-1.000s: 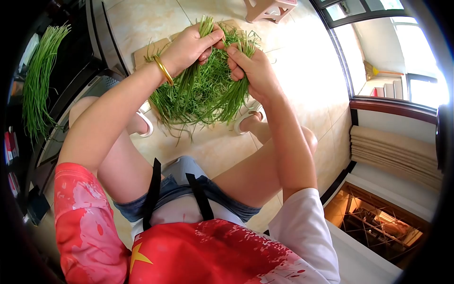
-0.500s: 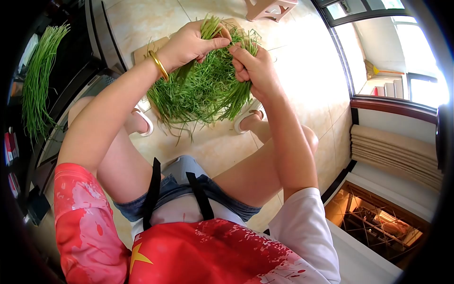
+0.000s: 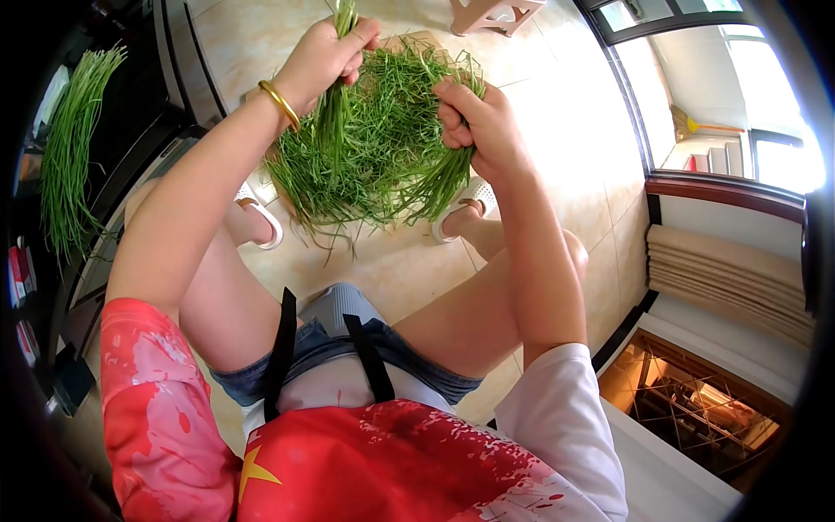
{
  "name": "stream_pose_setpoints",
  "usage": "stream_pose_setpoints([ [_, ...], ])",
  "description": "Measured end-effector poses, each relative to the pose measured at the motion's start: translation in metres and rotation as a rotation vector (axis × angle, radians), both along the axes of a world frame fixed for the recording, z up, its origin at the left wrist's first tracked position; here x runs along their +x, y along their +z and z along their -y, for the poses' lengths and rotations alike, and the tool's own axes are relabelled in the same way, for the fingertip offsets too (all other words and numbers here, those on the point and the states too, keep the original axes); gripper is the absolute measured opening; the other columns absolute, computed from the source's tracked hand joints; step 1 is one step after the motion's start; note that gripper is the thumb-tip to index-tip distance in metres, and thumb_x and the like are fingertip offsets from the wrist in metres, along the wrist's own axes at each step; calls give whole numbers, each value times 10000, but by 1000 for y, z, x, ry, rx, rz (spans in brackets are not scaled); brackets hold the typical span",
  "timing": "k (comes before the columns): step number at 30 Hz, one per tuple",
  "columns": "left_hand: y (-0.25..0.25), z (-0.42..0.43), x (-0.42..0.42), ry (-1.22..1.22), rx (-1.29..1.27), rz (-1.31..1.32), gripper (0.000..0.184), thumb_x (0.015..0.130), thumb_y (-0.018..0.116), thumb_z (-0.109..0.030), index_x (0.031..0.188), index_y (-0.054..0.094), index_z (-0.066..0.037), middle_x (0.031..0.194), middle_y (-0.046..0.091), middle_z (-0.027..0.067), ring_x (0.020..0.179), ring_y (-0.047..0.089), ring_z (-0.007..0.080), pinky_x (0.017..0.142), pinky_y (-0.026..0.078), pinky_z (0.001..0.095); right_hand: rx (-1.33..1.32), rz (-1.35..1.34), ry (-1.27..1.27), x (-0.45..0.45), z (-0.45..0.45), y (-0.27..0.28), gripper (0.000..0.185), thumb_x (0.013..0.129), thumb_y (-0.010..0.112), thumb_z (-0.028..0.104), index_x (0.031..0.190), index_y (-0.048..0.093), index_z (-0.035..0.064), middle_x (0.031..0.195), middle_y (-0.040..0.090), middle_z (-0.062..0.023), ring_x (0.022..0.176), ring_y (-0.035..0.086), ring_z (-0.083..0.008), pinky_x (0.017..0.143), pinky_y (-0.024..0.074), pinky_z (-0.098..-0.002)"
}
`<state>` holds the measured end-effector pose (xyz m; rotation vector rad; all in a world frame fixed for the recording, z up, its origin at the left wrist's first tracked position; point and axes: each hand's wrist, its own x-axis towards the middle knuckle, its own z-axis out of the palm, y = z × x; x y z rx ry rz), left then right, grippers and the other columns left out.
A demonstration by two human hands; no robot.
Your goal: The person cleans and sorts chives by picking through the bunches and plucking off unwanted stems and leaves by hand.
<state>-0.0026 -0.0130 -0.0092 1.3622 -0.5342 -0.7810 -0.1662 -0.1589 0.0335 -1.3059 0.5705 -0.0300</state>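
My left hand point(image 3: 323, 59) is closed round a bunch of chives point(image 3: 330, 126), its pale ends sticking up above the fist and its green leaves hanging down. A gold bangle circles that wrist. To the right, my right hand point(image 3: 484, 130) grips another bunch of chives point(image 3: 435, 184), whose leaves trail down toward the floor. Between and below both fists spreads a loose pile of chives point(image 3: 387, 143), tangled and lying on a tan sheet point(image 3: 424, 37) that shows only at its edge.
A long bundle of chives point(image 3: 74, 152) hangs over dark furniture point(image 3: 143, 87) at the left. At the top stands a pale pink stool point(image 3: 494, 17). My white shoes point(image 3: 480, 198) flank the pile on the tiled floor point(image 3: 574, 165). A window frame point(image 3: 631, 104) is at the right.
My hands were close together over the pile; now they are apart. The left has moved left and up with its chives, and the right has shifted slightly right.
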Motion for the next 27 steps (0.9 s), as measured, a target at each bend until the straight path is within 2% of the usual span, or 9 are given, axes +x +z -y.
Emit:
stream_pose_setpoints([
  [2,5,-4,0,-24,14,-64,244,924,596,-318,854,552,-88,552,391,-74,487,364,28,517,385,217,-16,-1,-9,-1,1,-1,119,851,601,156,870,543,54,611,463,17,489,378,-64,447,313,-221],
  [5,9,4,-13,-62,65,217,263,889,639,-327,869,598,-68,660,514,-31,533,472,64,539,423,238,-113,-19,-14,-2,0,-3,147,843,605,173,890,550,45,615,482,12,491,399,-63,448,326,-217],
  [7,3,9,-21,-76,-166,522,258,844,687,-300,933,616,-69,747,577,4,680,559,112,672,457,264,-192,-34,-6,-1,-2,-2,169,839,608,185,902,554,38,615,493,9,491,411,-62,448,334,-216],
  [10,-3,7,-13,-208,14,662,278,810,706,-258,993,618,-68,827,607,45,790,580,172,770,448,291,-331,-105,11,1,-4,0,229,824,620,217,927,555,23,608,521,2,485,441,-59,449,353,-212],
  [13,-4,7,-12,-191,-45,836,241,825,678,-247,961,604,-63,814,620,72,736,581,221,734,454,320,-404,-137,15,2,-4,-2,251,815,626,235,927,563,19,597,536,-2,474,453,-60,449,362,-213],
  [16,5,3,-16,-286,148,769,174,871,640,-189,927,585,-34,800,582,41,759,556,133,729,452,274,-435,-150,47,3,-5,-2,248,806,634,240,914,573,25,600,544,-4,476,459,-63,450,366,-215],
  [17,4,3,-17,-286,149,767,174,871,640,-189,927,585,-34,800,582,41,759,556,133,729,452,274,-441,-148,40,3,-5,-2,236,807,631,234,906,576,27,596,540,-4,473,456,-65,449,364,-218],
  [19,2,3,-18,-243,146,789,265,892,588,-292,981,542,-46,738,624,95,656,573,272,674,463,352,-447,-146,35,3,-4,-2,225,809,627,229,899,578,29,593,536,-3,470,452,-67,448,363,-221],
  [27,-21,3,0,-107,269,697,371,909,569,-346,1048,536,-4,721,635,94,642,593,210,635,469,321,-227,-41,-79,-3,8,1,155,823,626,175,864,560,41,618,503,5,486,419,-69,431,329,-218],
])
